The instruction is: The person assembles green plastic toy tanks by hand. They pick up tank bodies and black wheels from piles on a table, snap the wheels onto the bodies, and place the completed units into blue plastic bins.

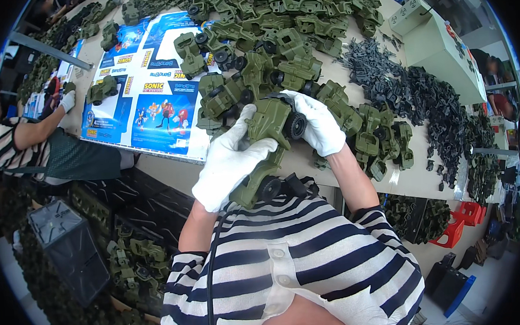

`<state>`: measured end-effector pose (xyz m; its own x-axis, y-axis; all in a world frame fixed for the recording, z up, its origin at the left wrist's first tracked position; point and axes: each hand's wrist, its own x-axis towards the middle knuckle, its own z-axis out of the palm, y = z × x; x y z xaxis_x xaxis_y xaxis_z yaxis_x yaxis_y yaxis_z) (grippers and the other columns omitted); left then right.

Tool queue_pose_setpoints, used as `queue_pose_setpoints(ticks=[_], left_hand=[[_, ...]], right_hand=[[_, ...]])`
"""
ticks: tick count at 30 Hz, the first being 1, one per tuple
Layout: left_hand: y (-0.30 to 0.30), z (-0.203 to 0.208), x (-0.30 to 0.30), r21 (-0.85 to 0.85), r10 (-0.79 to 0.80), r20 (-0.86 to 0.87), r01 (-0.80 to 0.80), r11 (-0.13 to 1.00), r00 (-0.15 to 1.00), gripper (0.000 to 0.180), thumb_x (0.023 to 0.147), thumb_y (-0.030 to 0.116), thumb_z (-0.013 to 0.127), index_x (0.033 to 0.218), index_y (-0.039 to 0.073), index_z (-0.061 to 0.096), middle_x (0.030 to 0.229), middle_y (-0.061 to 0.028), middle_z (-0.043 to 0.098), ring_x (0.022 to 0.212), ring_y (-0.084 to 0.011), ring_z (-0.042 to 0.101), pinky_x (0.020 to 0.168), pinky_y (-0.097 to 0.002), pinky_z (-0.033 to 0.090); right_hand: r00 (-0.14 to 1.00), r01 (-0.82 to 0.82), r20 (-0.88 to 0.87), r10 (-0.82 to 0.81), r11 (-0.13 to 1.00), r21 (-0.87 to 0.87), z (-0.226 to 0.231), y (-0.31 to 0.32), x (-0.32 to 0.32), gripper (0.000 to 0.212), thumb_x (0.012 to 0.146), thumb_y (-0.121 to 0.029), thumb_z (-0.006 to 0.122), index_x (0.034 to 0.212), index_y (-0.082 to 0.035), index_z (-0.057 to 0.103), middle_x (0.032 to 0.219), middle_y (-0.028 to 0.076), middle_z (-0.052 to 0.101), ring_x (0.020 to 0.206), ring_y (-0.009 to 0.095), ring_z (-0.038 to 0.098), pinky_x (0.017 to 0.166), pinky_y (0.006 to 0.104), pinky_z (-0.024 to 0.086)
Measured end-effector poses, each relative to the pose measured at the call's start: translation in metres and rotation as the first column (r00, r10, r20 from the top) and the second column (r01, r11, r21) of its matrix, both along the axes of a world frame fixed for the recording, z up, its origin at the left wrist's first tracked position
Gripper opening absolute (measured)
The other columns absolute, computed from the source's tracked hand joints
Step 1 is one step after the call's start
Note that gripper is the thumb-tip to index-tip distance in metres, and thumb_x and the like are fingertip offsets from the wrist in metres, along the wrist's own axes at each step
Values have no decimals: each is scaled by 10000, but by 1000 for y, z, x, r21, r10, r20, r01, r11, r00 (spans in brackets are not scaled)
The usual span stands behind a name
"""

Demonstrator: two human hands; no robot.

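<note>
In front of my chest I hold an olive-green toy military truck (269,119) with black wheels, tilted over the table's near edge. My left hand (228,164), in a white glove, is closed around the truck's body, thumb and fingers on its sides. My right hand (320,124), also gloved in white, is at the truck's far end beside a black wheel (294,125). Its fingertips pinch a dark plastic part (280,95) against the body; part of that piece is hidden. Several more green toy trucks (290,72) lie just beyond my hands.
A large heap of green truck bodies (299,7) covers the far table. Small dark-grey parts (378,68) are piled at right, near a pale-green machine (443,59). Printed blue-and-white sheets (157,103) lie at left. A co-worker (41,138) works there. Grey crates (70,249) stand below.
</note>
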<state>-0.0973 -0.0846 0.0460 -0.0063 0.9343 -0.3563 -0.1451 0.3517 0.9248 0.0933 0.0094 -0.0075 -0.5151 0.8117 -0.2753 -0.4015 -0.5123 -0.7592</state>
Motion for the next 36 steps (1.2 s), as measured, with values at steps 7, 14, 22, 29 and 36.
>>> queue_pose_setpoints(ticks=[7, 14, 22, 29, 36], left_hand=[[-8, -10, 6, 63, -34, -477, 72, 995, 878, 725, 822, 208, 740, 1437, 1, 417, 1105, -204, 657, 978, -225, 645, 871, -317, 504], [-21, -63, 5, 356, 76, -476, 112, 928, 876, 1092, 812, 643, 646, 1524, -19, 149, 1192, -269, 467, 1072, -371, 505, 955, -429, 414], [13, -90, -7, 593, 153, -138, -42, 804, 979, 815, 818, 634, 654, 1308, 8, 476, 1283, -159, 532, 1207, -295, 519, 1049, -386, 388], [17, -100, -7, 669, 233, -183, -53, 742, 955, 508, 902, 428, 599, 1187, 13, 532, 1113, -174, 576, 1032, -311, 588, 910, -396, 460], [21, -96, -15, 469, 44, -72, -5, 883, 996, 589, 941, 353, 585, 1393, 18, 408, 1231, -147, 561, 1092, -258, 576, 944, -384, 454]], right_hand=[[891, -192, 451, -41, 868, 458, 9, 9, 6, 302, 1002, -239, 527, 1208, -41, 626, 1053, 44, 658, 921, 115, 569, 818, 275, 469], [907, 127, 245, -342, 778, 615, -11, -32, -30, 288, 1012, -208, 444, 1118, -17, 631, 1091, 128, 670, 1026, 187, 616, 936, 315, 452], [881, -106, 357, -311, 605, 789, -12, -29, -41, 459, 946, -384, 538, 1202, -7, 584, 1253, 199, 561, 1171, 331, 540, 1009, 390, 416], [832, -41, 265, -488, 422, 906, -28, -37, -55, 444, 748, -183, 709, 1128, 1, 572, 1093, 191, 629, 985, 363, 625, 863, 410, 506], [700, 16, 273, -660, 396, 918, -22, -34, -61, 358, 721, -64, 679, 1066, -3, 602, 1015, 176, 651, 930, 356, 633, 821, 412, 517]])
